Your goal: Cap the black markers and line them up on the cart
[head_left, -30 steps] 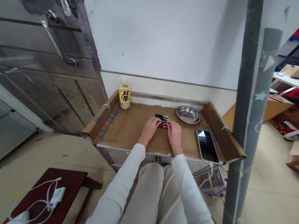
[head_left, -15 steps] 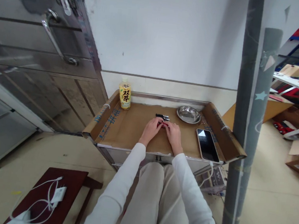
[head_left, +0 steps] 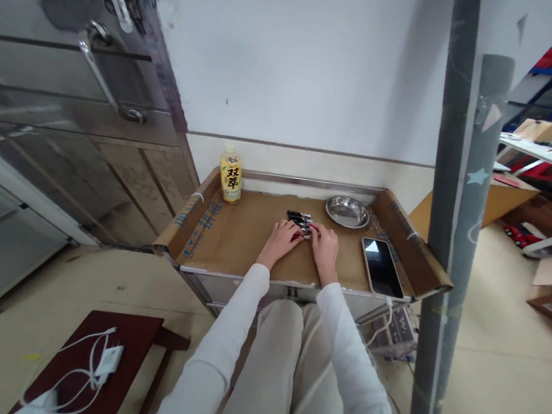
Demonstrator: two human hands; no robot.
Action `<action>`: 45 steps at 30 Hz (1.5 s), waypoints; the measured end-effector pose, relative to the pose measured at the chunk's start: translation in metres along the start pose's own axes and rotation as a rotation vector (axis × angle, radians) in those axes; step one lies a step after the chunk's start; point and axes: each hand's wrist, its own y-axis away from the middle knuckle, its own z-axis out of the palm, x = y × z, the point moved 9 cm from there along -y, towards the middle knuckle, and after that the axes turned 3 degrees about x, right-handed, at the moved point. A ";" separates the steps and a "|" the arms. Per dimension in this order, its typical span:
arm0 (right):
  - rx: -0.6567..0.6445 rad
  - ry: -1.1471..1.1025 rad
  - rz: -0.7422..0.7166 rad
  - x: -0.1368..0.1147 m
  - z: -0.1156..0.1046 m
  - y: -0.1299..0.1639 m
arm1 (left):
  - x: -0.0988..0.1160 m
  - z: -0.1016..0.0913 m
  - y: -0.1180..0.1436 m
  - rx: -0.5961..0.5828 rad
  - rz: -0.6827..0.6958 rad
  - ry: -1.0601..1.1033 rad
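Cardboard-lined tray table (head_left: 232, 242) fills mid-frame; both hands work at its centre, on a small cluster of dark pen-like sticks (head_left: 299, 221) lying side by side, a touch of red among them. Left hand (head_left: 281, 239) sits at 7 o'clock of the cluster, fingertips touching its near end; right hand (head_left: 325, 247) sits at 5 o'clock, fingertips on the right end. Whether either hand actually pinches a stick cannot be told, the fingers are curled over and too small to read. Risk, as a judgement: the sticks are round and loose on smooth cardboard, so a sideways nudge from either hand could roll them out of line, toward 12 o'clock and the back rim. Going by size around them: steel cabinet (head_left: 69, 97) stands at 9 to 10 o'clock of the table, well apart; grey wrapped pole (head_left: 446, 220) stands upright at 3 o'clock, just beside the table's right rim, and would crowd a wide right elbow swing. Dark phone (head_left: 382, 267) lies flat at 4 o'clock of the cluster, near the right hand, liable to get bumped. Steel dish (head_left: 348, 211) sits at 2 o'clock, near the sticks. Yellow drink bottle (head_left: 230, 175) stands upright at 10 o'clock in the back left corner, well apart. White charger and cable (head_left: 99, 363) lie on a low red stool at 7 o'clock, off the table.
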 end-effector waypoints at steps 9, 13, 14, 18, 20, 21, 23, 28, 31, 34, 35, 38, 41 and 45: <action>-0.003 0.050 0.009 -0.003 -0.005 0.001 | -0.015 -0.014 0.000 0.203 -0.115 0.156; -0.015 0.087 -0.033 -0.009 -0.004 0.001 | -0.010 -0.017 0.002 0.220 -0.079 0.208; -0.009 0.095 -0.033 -0.010 -0.005 0.002 | -0.009 -0.018 0.003 0.222 -0.074 0.197; -0.002 0.116 -0.022 -0.009 -0.006 0.002 | -0.005 -0.021 0.003 0.234 -0.053 0.154; -0.028 0.111 -0.042 -0.011 -0.004 0.001 | -0.004 -0.020 0.002 0.221 -0.035 0.157; -0.051 0.099 -0.067 -0.014 -0.002 0.001 | -0.004 -0.019 0.002 0.216 -0.030 0.171; -0.118 0.040 -0.157 -0.025 0.003 0.002 | -0.007 -0.019 0.002 0.221 -0.037 0.223; -0.241 -0.157 -0.317 -0.047 0.010 0.007 | -0.017 -0.027 0.003 0.325 -0.103 0.344; -0.197 -0.176 -0.280 -0.042 0.010 0.005 | -0.019 -0.033 0.005 0.377 -0.138 0.270; -0.144 -0.109 -0.212 -0.030 0.008 0.003 | -0.027 -0.035 0.009 0.395 -0.235 0.115; -0.135 -0.076 -0.190 -0.026 0.008 0.003 | -0.032 -0.035 0.010 0.399 -0.283 0.069; -0.134 -0.002 -0.153 -0.018 0.010 0.004 | -0.047 -0.030 0.014 0.411 -0.400 -0.020; -0.147 0.046 -0.140 -0.015 0.012 0.005 | -0.053 -0.025 0.015 0.434 -0.414 -0.048; -0.160 0.125 -0.129 -0.013 0.017 0.007 | -0.053 -0.022 0.015 0.434 -0.409 -0.109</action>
